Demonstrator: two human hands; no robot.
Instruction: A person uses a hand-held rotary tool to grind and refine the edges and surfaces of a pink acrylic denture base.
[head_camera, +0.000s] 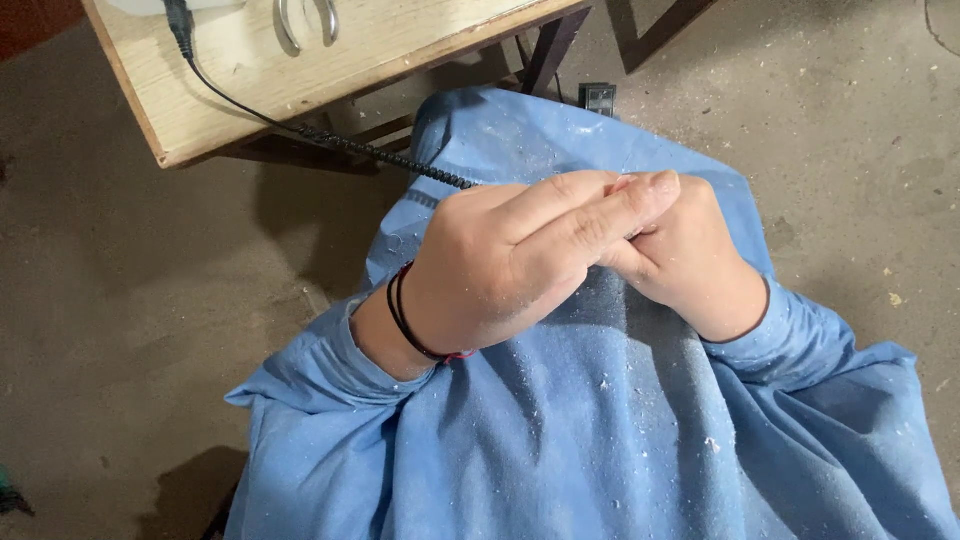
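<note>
My left hand (505, 265), with a black and red cord bracelet at the wrist, is curled shut over my lap. A black coiled cable (385, 155) runs down from the table and disappears behind its knuckles; the tool on the cable's end is hidden inside the grip. My right hand (690, 260) is pressed against the left one, its fingers curled under my left fingers. Whatever it holds is hidden. Both hands rest above a blue apron (600, 430) speckled with white dust.
A pale wooden table (200, 105) with dark legs stands at the top left. On it are a bent metal piece (305, 25) and the cable's black plug (180, 20). A small black object (598, 97) lies on the dusty concrete floor (130, 300).
</note>
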